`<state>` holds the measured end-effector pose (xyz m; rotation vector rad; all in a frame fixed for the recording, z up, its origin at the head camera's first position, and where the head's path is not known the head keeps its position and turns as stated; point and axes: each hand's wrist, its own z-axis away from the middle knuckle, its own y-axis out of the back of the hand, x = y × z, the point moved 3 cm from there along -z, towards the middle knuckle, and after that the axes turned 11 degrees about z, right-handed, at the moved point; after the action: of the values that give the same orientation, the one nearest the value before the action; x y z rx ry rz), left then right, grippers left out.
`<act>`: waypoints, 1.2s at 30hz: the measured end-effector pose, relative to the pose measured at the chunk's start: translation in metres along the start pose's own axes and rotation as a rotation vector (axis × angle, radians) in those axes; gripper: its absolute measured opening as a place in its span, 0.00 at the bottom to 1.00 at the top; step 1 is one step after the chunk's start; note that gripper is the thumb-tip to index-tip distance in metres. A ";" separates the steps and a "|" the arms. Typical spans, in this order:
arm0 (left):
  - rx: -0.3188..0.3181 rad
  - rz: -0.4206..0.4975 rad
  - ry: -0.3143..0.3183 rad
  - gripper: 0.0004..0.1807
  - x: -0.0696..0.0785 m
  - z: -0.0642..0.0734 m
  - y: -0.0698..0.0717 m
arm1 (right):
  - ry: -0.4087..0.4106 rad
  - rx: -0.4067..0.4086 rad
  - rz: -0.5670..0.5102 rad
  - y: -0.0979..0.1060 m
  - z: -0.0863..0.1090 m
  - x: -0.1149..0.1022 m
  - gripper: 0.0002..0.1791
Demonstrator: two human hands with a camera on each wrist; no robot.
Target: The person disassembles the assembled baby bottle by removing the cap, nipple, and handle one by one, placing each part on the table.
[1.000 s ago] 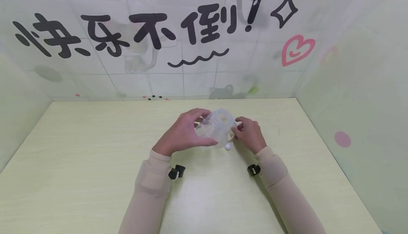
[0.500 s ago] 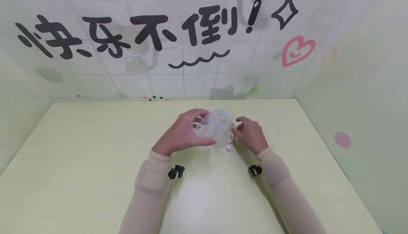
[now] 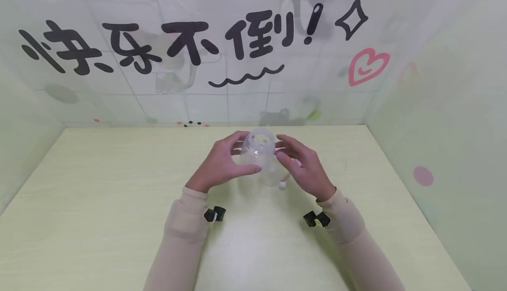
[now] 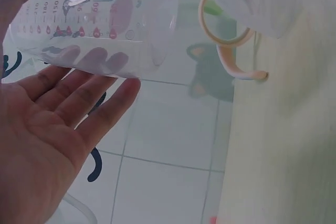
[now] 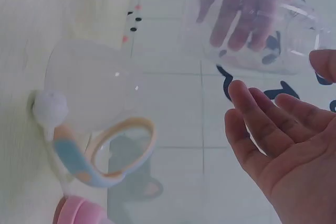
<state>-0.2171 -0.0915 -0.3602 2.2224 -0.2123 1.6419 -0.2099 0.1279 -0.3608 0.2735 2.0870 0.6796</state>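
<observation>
My left hand [image 3: 222, 161] grips a clear baby bottle [image 3: 257, 152] with its thumb in front and its fingers behind. The bottle is raised above the table, its open mouth upward, and red scale marks show on its side in the left wrist view. Close by on the right, my right hand [image 3: 306, 167] has spread, relaxed fingers, with its thumb near the bottle's neck in the right wrist view. Below, on the table, stands a translucent dome-shaped cap [image 5: 89, 87]. Beside it lies a ring with a beige-and-blue handle [image 5: 79, 158], and a small white ball [image 5: 50, 108].
A pink piece [image 5: 79, 213] sits near the handle ring, mostly cut off by the frame. Behind the pale wooden table [image 3: 99, 194] rises a wall [image 3: 158, 106] with large dark lettering. Another wall [image 3: 447, 150] borders the right side.
The bottle has turned from tilted to nearly upright and moved slightly left with my left hand. My right hand has left the small parts on the table, and its fingers have opened beside the bottle.
</observation>
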 end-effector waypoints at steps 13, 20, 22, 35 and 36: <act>-0.034 0.029 0.059 0.38 -0.020 0.008 0.011 | 0.040 -0.071 0.007 -0.022 0.003 -0.003 0.22; -0.087 0.016 0.107 0.38 -0.026 0.011 0.014 | 0.018 -0.105 0.018 -0.031 0.005 -0.001 0.23; -0.104 0.019 0.125 0.38 -0.029 0.011 0.014 | 0.023 -0.118 0.009 -0.033 0.005 -0.001 0.23; -0.195 0.006 0.191 0.39 -0.041 0.014 0.015 | -0.012 -0.218 -0.004 -0.038 0.008 0.002 0.23; -0.199 0.006 0.194 0.38 -0.041 0.014 0.015 | -0.009 -0.222 -0.002 -0.038 0.008 0.003 0.23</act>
<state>-0.2224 -0.1142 -0.3999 1.9061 -0.3149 1.7447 -0.2028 0.1006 -0.3875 0.1488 1.9825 0.8984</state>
